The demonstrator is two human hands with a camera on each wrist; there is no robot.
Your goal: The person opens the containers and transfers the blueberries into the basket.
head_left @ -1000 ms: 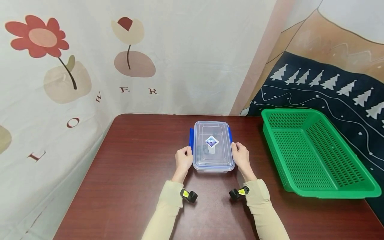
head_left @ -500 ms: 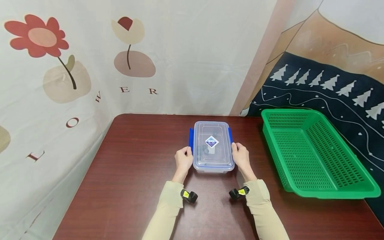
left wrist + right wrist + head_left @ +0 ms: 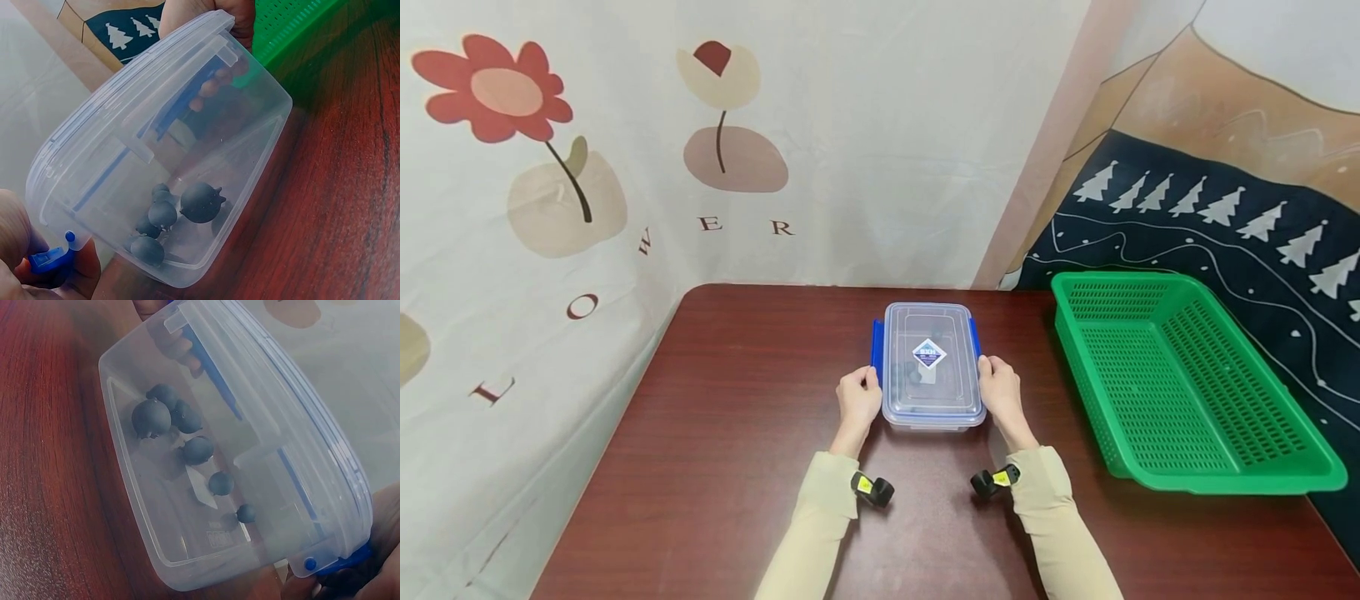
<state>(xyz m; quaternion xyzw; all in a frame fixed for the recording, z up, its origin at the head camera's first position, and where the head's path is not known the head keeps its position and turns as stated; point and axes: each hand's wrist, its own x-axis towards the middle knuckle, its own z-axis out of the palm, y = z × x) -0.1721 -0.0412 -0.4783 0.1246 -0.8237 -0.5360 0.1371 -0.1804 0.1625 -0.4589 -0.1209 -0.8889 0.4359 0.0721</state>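
Note:
A clear plastic food container [image 3: 934, 396] stands on the brown table, its lid [image 3: 898, 325] in place with a diamond sticker on top. Blue latches run along both long sides. My left hand [image 3: 858, 402] pinches the near end of the left latch [image 3: 51, 259], which sticks outward from the lid. On the opposite side my right hand [image 3: 1003, 393] has its fingers and thumb around the right latch [image 3: 350, 560], partly hiding it. Through the walls show several dark blue-grey balls [image 3: 201, 202] with small crowns, like blueberries, loose on the container's floor.
To the right stands a large green plastic basket [image 3: 1225, 482] with perforated walls and nothing in it. Printed cloth [image 3: 880, 125] hangs behind the table [image 3: 715, 467]. A black wrist camera [image 3: 874, 490] sits on each sleeve cuff.

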